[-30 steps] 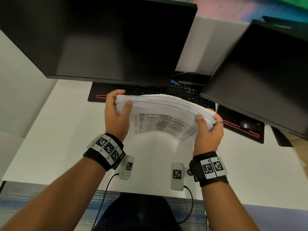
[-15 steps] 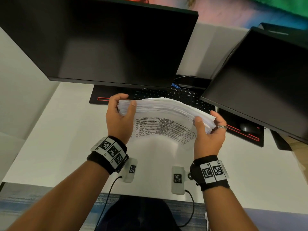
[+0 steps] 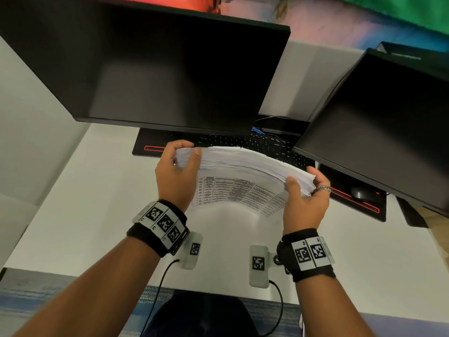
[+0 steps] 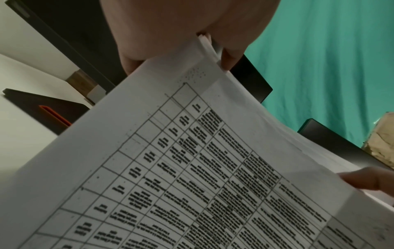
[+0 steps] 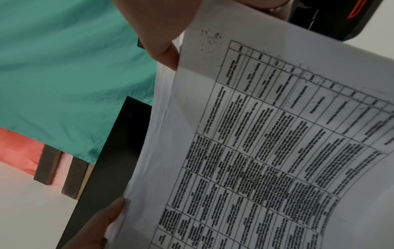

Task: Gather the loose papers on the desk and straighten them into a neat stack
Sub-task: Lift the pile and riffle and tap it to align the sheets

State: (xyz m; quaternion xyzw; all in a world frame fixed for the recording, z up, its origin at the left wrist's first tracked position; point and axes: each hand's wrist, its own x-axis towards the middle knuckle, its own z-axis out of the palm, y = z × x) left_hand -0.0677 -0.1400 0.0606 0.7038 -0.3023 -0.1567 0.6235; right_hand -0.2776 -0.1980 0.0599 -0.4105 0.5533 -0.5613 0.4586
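Here, mid-frame in the head view, both hands clasp a thick paper stack [image 3: 245, 164] above the white worktop [image 3: 80, 203]: the left hand [image 3: 176, 177] grips its left end, the right hand [image 3: 305, 201] its right end. The stack bows upward, a printed table on its near face. Behind it lie a black keyboard [image 3: 257, 143] and two dark monitors [image 3: 155, 66].

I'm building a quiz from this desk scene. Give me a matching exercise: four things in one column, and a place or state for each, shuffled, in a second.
1. papers
2. keyboard
3. mouse
4. ring

a. on a finger of the right hand
b. under the right monitor
c. held by both hands
d. behind the papers

Pairs: 1-c, 2-d, 3-b, 4-a
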